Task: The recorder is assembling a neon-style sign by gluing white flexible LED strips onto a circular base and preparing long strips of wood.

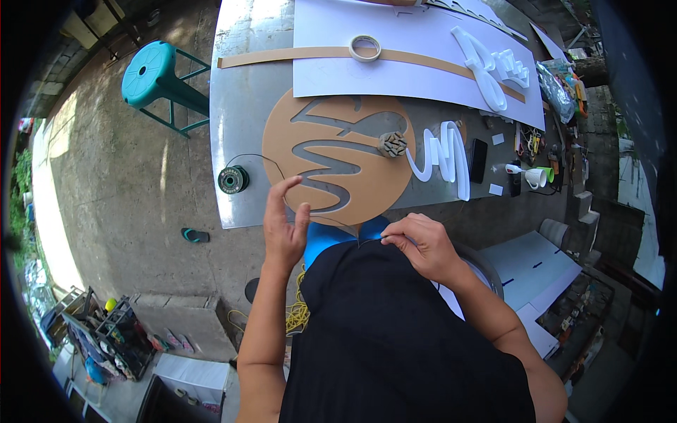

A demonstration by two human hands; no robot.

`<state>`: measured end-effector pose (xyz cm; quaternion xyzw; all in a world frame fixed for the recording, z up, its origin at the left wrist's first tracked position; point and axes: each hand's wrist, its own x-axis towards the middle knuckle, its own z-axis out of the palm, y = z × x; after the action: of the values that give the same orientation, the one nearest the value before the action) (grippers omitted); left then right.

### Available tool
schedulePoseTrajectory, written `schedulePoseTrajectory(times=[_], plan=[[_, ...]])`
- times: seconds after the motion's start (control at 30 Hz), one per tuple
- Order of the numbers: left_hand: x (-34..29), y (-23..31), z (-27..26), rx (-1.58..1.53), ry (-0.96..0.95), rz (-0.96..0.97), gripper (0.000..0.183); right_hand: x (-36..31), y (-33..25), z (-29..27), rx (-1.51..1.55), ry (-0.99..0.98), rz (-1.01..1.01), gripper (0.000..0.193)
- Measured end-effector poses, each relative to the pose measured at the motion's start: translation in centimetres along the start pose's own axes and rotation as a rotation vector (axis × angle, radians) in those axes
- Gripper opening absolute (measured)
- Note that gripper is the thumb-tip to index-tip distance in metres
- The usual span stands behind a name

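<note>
A thin dark wire (330, 218) runs from a dark green spool (233, 180) at the table's left edge, past my left hand and on to the right one. My left hand (283, 229) is raised at the near edge of the table, index finger and thumb apart, with the wire passing by them; its other fingers are mostly hidden. In front of my body, my right hand (419, 243) pinches the wire near its end. Just beyond both hands lies a round tan board (282, 141) with curvy lettering cut out. A small bundle of grey-brown pieces (393, 144) sits on it.
White cut-out letters (451, 158) stand right of the board. Behind it, a white sheet (324, 77) carries a tan strip (289, 54) and a tape roll (364, 48). A phone (479, 161) and mug (534, 178) are at right. A teal stool (151, 74) stands left.
</note>
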<state>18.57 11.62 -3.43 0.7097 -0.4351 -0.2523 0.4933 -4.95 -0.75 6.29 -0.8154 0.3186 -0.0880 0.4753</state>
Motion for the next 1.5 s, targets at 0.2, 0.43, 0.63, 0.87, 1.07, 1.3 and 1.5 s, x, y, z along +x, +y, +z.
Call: schedulePoseTrajectory(times=[0.2,0.43,0.63,0.87,1.07,1.3,1.5], plan=[[-5.6,-1.1,7.0,-0.079,-0.224,-0.319,0.019,3.0,6.9,6.8,-0.075,-0.006,-0.04,0.007],[-4.1,-4.1,6.7,0.169,-0.126,-0.474,0.011,6.3,13.3,11.4,-0.146,-0.101,0.05,0.009],[-7.6,-8.4,6.4,0.192,-0.161,-0.429,0.013,5.1,14.2,13.4,-0.182,-0.25,-0.108,0.009],[-8.1,-7.0,7.6,0.317,-0.227,-0.43,0.013,3.4,15.4,14.0,-0.124,-0.224,0.021,0.006],[-3.2,-8.5,8.4,0.281,-0.113,-0.403,0.013,8.0,16.4,13.0,-0.177,-0.141,-0.002,0.01],[-0.7,-10.3,6.8,0.322,0.051,-0.48,0.013,8.5,17.5,10.2,0.004,0.193,0.264,0.011],[-1.4,-9.6,6.7,0.278,0.03,-0.507,0.013,3.0,18.9,9.0,0.018,0.106,0.423,0.01]])
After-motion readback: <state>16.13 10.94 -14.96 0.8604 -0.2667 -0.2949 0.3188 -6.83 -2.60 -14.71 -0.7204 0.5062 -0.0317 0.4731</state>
